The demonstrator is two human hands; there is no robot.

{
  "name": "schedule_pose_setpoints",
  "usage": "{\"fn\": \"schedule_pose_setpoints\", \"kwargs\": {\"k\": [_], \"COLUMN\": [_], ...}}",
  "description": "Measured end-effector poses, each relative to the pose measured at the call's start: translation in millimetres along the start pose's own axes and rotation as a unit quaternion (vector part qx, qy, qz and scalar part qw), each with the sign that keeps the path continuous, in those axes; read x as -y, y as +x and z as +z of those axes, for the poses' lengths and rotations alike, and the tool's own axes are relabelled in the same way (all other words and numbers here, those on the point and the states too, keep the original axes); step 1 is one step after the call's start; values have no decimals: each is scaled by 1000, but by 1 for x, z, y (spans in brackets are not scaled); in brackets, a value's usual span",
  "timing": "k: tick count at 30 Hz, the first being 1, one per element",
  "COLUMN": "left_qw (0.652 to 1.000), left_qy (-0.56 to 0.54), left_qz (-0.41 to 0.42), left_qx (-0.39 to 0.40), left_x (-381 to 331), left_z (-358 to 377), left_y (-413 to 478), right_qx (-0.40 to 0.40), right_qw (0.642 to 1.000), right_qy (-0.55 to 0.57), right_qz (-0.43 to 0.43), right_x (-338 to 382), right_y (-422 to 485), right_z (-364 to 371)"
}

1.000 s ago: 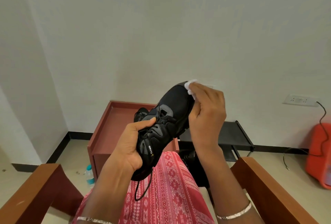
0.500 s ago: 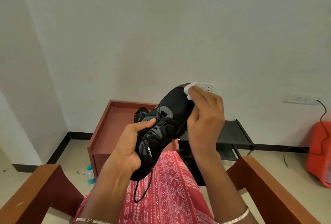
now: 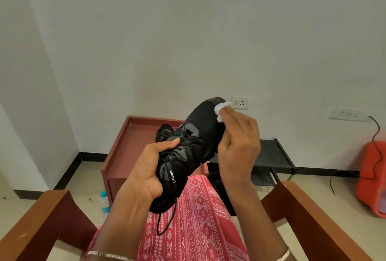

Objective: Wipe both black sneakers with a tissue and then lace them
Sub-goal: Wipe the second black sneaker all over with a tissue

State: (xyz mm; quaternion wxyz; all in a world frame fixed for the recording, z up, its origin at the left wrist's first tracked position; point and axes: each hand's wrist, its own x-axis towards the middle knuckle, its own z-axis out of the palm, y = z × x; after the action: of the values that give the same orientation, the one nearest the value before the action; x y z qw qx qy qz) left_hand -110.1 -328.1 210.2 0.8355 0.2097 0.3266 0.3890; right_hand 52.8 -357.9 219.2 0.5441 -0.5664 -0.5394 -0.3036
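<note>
We face a white wall [image 3: 146, 41]; below it a wooden chair's armrests [image 3: 41, 214] frame the lap, which is covered by a red patterned cloth [image 3: 198, 219]; beyond the knees stands a low reddish-brown table [image 3: 133, 135] with a raised rim, and to its right a black metal rack [image 3: 275, 156]; an orange appliance [image 3: 371, 177] sits on the floor at the far right, a black cable running up to a wall socket; we see one black sneaker [image 3: 200, 131] held up in the air above the lap, toe pointing up and away, heel low; the left hand [image 3: 146, 169] grasps its heel end, thumb laid over the laces; the right hand [image 3: 238, 148] is at the toe, its fingers [image 3: 236, 120] curled and pinching a white tissue [image 3: 221, 108] against the toe cap; the second black sneaker [image 3: 164, 133] rests on the table, partly hidden behind the held one; a small water bottle [image 3: 103, 201] stands on the floor beside the table; a loose black lace [image 3: 165, 219] dangles from the held sneaker onto the cloth
</note>
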Motion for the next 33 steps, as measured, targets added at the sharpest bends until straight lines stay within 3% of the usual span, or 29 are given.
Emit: {"fn": "schedule_pose_setpoints", "kwargs": {"k": [5, 12, 20, 28, 33], "left_qw": [1000, 1000, 1000, 1000, 999], "left_qy": [-2, -16, 3, -19, 3], "left_qz": [1, -13, 7, 8, 37], "left_qx": [2, -12, -18, -10, -23], "left_x": [-1, -1, -3, -1, 1], "left_z": [2, 1, 2, 7, 11], "left_y": [-3, 0, -2, -7, -7], "right_qx": [3, 44, 31, 63, 51], "right_qw": [1000, 999, 999, 992, 996], "right_qy": [8, 22, 5, 11, -26], "right_qz": [15, 21, 31, -105, -75], "right_x": [-4, 1, 10, 19, -9], "right_y": [20, -59, -4, -54, -23], "right_z": [-2, -11, 2, 0, 10]}}
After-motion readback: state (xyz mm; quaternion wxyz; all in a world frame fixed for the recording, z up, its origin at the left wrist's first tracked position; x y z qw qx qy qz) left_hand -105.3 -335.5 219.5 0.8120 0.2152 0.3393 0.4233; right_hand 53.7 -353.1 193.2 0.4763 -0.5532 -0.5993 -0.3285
